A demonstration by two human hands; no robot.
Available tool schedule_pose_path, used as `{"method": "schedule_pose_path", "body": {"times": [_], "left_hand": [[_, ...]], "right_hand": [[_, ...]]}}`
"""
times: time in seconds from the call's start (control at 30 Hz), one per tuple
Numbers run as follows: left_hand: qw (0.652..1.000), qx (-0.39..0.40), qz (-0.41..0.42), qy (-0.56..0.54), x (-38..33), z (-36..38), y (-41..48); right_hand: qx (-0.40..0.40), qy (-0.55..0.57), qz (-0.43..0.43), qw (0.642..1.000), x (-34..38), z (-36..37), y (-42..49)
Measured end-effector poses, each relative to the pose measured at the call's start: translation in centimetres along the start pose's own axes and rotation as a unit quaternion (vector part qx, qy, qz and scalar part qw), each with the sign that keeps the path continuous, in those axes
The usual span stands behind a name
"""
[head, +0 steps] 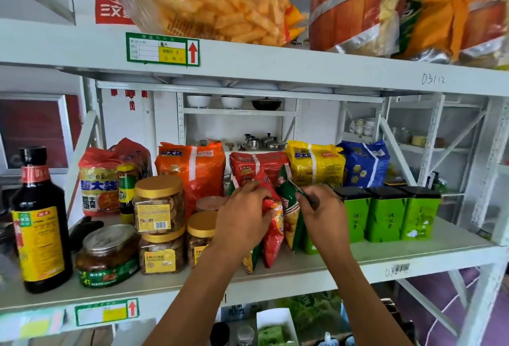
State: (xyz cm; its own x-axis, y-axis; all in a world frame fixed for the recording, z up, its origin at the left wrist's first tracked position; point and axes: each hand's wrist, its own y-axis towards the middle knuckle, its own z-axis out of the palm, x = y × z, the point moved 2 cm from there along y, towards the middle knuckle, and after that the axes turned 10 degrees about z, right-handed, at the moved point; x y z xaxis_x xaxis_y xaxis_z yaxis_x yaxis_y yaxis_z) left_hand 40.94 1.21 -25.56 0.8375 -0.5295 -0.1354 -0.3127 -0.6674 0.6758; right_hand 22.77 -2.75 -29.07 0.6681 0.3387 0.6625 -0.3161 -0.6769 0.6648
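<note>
Middle shelf (385, 253), centre bay: my left hand (242, 219) grips a red snack packet (274, 232) by its upper part, fingers curled over the top edge and thumb against the side. My right hand (322, 216) pinches the top corner of a green snack packet (288, 194), which stands upright just beside the red one and touches it. Both packets rest with their lower ends on the shelf board, near its front edge. Right of my right hand: 3 green tins (385, 214) with black lids, in a row, touching one another. Left of my left hand: 3 clear jars with yellow lids (159, 203), 1 stacked on another, the 3rd beside them and partly hidden by my wrist. Further left: 1 glass jar with a silver lid (107, 254) and 1 dark sauce bottle (41, 221) with a yellow label, at the shelf's front edge. Back row, behind the packets: 1 orange multipack (192, 169), 1 red multipack (256, 162), 1 yellow multipack (316, 165), 1 blue multipack (365, 165), all upright. Shelf above: 1 clear bag of orange stick snacks (214, 6), with a green-framed price label (162, 49) on the edge below it.
</note>
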Motion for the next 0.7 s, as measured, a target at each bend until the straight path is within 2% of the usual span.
{"method": "schedule_pose_path", "body": {"times": [0.07, 0.17, 0.33, 0.4, 0.47, 0.53, 0.6, 0.7], "left_hand": [[1.0, 0.005, 0.004, -0.008, 0.2, 0.1, 0.1], [0.999, 0.014, 0.01, -0.034, 1.1, 0.5, 0.2], [0.983, 0.04, 0.041, -0.174, 1.8, -1.4, 0.1], [0.961, -0.001, 0.027, -0.275, 0.9, -2.9, -0.5], [0.909, -0.011, -0.006, -0.416, -0.6, -4.3, -1.5], [0.859, 0.055, -0.023, -0.509, -2.5, -5.2, -2.6], [0.831, 0.111, -0.021, -0.544, -3.9, -5.4, -3.5], [0.805, 0.08, -0.052, -0.586, -4.3, -4.9, -4.2]], "right_hand": [[-0.027, 0.126, 0.058, 0.99, 0.5, -0.8, -0.5], [-0.084, 0.283, 0.097, 0.95, 1.3, -2.6, -1.3], [-0.108, 0.448, 0.119, 0.88, 3.5, -7.0, -2.3], [-0.091, 0.505, 0.149, 0.845, 4.1, -8.4, -2.6], [-0.056, 0.536, 0.182, 0.823, 4.5, -9.4, -2.9], [-0.024, 0.511, 0.191, 0.838, 5.1, -10.4, -3.5], [0.006, 0.481, 0.177, 0.859, 5.8, -10.9, -3.9], [0.05, 0.46, 0.173, 0.87, 6.4, -11.3, -4.5]]}}
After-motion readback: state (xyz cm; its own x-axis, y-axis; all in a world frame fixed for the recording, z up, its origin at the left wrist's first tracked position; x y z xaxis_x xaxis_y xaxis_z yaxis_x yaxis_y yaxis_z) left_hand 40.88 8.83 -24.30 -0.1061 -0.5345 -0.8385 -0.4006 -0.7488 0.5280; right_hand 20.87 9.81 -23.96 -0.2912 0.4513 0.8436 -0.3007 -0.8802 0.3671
